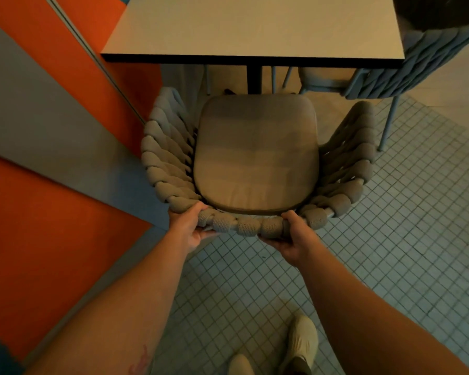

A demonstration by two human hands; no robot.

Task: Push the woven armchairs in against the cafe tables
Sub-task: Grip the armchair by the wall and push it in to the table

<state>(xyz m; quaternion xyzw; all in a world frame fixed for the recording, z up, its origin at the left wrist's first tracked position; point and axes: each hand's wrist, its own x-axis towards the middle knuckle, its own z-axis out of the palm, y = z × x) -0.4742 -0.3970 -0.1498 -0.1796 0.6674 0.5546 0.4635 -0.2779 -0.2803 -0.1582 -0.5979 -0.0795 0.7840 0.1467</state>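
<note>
A beige woven armchair (pixel 255 158) with a tan seat cushion stands right below me, facing a square cafe table (pixel 255 28). The cushion's front edge sits just short of the table's dark rim, near the black centre post. My left hand (pixel 190 228) grips the top of the woven backrest at its left end. My right hand (pixel 295 239) grips the same backrest rim at its right end, fingers curled under it. Both arms reach forward from the bottom of the view.
A second, blue-grey woven armchair (pixel 406 66) sits at the table's right side, its metal leg on the floor. An orange and grey panelled wall (pixel 52 158) runs close along the left. Small square floor tiles (pixel 390 239) spread right and behind; my shoes (pixel 298 345) stand below.
</note>
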